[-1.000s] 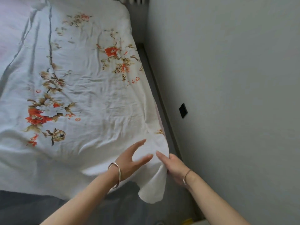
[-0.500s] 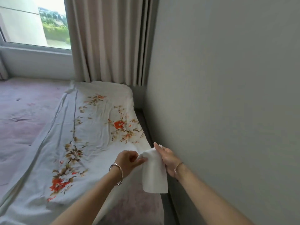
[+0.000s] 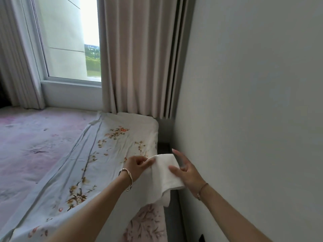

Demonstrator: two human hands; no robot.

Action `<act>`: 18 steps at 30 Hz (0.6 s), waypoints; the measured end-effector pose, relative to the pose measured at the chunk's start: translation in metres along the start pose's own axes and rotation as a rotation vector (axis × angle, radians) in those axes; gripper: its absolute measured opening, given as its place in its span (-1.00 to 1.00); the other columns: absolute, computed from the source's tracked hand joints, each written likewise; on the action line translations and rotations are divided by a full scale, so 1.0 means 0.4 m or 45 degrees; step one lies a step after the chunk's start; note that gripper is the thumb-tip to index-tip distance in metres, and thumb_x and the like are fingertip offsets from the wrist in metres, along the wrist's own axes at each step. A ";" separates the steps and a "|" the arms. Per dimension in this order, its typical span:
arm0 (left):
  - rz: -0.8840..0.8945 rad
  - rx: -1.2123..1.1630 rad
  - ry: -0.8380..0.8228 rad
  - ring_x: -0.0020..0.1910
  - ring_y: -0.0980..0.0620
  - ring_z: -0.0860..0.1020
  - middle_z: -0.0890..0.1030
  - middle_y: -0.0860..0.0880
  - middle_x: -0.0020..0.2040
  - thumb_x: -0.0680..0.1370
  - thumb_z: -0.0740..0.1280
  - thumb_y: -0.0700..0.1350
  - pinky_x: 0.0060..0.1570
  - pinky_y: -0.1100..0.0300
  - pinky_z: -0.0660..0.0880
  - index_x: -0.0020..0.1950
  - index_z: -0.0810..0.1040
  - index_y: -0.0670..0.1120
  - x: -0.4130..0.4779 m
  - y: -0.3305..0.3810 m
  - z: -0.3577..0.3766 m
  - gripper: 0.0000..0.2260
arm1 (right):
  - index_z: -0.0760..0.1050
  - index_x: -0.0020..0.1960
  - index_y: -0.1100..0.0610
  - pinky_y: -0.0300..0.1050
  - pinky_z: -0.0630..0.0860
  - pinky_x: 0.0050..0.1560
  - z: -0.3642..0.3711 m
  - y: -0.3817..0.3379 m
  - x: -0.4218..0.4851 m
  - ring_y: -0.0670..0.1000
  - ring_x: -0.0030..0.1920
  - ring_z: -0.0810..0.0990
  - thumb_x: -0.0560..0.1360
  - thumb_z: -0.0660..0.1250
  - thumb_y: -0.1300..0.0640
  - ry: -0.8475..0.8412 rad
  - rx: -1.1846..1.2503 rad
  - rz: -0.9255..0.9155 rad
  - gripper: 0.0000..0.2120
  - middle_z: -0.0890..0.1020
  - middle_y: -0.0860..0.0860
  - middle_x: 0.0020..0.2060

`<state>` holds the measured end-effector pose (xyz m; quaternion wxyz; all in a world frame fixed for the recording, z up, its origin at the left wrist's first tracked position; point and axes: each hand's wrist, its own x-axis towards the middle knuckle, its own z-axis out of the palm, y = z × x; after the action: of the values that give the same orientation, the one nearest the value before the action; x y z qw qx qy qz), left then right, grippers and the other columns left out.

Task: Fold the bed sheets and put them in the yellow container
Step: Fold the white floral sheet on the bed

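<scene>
Right fingers have splayed since earlier. Left grip pinches floral bed sheet corner above bed; right grip pins fold under thumb.

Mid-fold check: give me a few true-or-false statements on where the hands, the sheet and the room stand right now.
1. The left hand and right hand both hold a raised corner of the floral sheet. True.
2. A yellow container is in view. False: none shows.
3. The floral sheet lies along the side of the bed next to the wall. True.
4. The curtain covers the whole window. False: glass shows bare to its left.
5. The floral sheet is folded into a small bundle. False: most of it lies spread flat.
</scene>
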<state>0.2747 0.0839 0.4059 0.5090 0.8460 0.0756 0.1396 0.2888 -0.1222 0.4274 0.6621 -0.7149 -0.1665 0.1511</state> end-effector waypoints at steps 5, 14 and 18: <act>-0.099 0.069 -0.001 -0.34 0.10 0.43 0.56 0.01 -0.34 0.47 0.36 0.13 -0.35 0.34 0.32 -0.23 0.65 -0.01 0.161 0.049 0.087 -0.76 | 0.62 0.06 0.17 0.07 0.53 0.16 -0.168 -0.057 0.182 0.08 -0.02 0.60 0.46 0.28 -0.09 -0.260 0.087 0.128 -0.63 0.65 0.10 -0.05; -0.301 0.003 0.246 -0.32 0.04 0.42 0.53 -0.05 -0.36 0.49 0.37 0.03 -0.32 0.25 0.31 -0.25 0.66 -0.12 0.354 0.057 0.107 -0.75 | 0.47 0.27 0.18 -0.15 0.58 0.03 -0.257 -0.105 0.486 0.04 0.19 0.59 0.49 0.32 0.34 -0.666 0.285 0.117 -0.65 0.63 0.07 0.15; -0.340 0.013 0.144 -0.32 0.08 0.45 0.55 0.01 -0.36 0.49 0.36 0.06 -0.29 0.28 0.37 -0.31 0.63 0.01 0.436 0.044 0.103 -0.78 | 0.58 0.04 0.11 -0.24 0.55 -0.13 -0.227 -0.113 0.585 -0.04 -0.02 0.65 0.36 0.50 0.18 -0.476 -0.049 -0.129 -0.73 0.70 0.03 -0.05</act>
<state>0.4529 0.0880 0.4308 0.5136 0.8218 0.2168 0.1179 0.5369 -0.0981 0.4806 0.6127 -0.6775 -0.3252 0.2446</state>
